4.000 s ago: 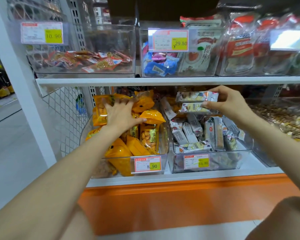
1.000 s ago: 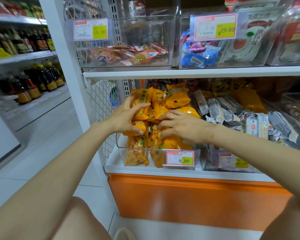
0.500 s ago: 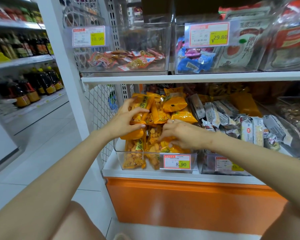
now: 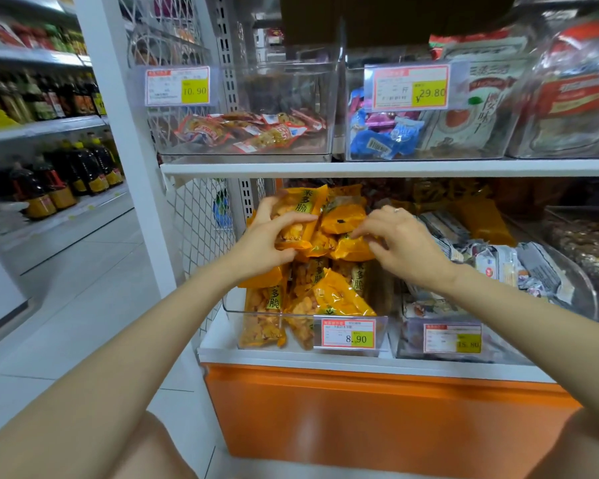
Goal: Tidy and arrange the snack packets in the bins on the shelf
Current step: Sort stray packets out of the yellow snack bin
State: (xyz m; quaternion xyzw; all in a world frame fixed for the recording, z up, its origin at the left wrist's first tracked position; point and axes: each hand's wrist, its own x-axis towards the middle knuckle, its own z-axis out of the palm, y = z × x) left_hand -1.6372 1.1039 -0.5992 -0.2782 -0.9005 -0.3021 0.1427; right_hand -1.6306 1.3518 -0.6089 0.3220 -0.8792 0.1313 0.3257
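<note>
A clear plastic bin [image 4: 234,307] on the lower shelf holds several orange snack packets [image 4: 329,299], piled high. My left hand [image 4: 256,247] grips an upright orange packet [image 4: 300,216] at the top left of the pile, thumb across its front. My right hand [image 4: 400,242] reaches in from the right, fingers curled, and pinches another orange packet [image 4: 351,248] near the middle of the pile. A second clear bin [image 4: 405,340] to the right holds several grey-white packets [image 4: 498,264].
An upper shelf [image 4: 388,167] hangs close above the pile, carrying clear bins of red packets [image 4: 242,133] and blue packets [image 4: 384,140]. A white upright post [image 4: 128,160] and mesh panel [image 4: 201,229] stand left. Bottles [image 4: 49,188] line the left aisle shelves. An orange base panel [image 4: 360,416] lies below.
My right hand has risen from the lower front of the orange pile to a packet near the middle. My left hand has shifted its hold on the upright top packet.
</note>
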